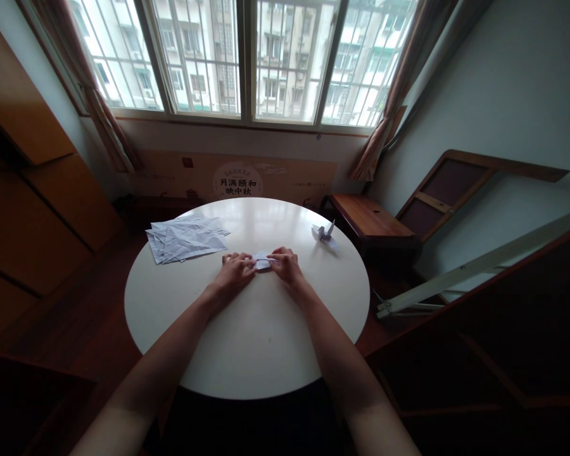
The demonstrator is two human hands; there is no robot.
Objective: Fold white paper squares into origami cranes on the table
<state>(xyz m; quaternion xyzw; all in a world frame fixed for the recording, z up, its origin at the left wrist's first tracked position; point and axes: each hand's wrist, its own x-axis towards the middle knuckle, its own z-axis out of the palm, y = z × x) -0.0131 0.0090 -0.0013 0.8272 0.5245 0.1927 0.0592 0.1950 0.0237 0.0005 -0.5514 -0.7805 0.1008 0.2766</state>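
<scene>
A small folded piece of white paper (263, 263) lies at the middle of the round white table, between my two hands. My left hand (237, 268) grips its left side, fingers curled over the edge. On the right side, my right hand (285, 263) pinches the paper with bent fingers. Parts of the paper are hidden under the fingertips. To the right stands a folded paper crane (325, 235), apart from both hands. A stack of creased paper sheets (190, 239) rests at the table's left, beyond my left hand.
The round white table (247, 354) fills the centre. Behind it, a long printed box (171, 174) lies under the barred window. A low wooden bench (373, 215) stands at the back right. Wooden cabinets (71, 196) line the left. A pale metal frame (456, 285) leans at the right.
</scene>
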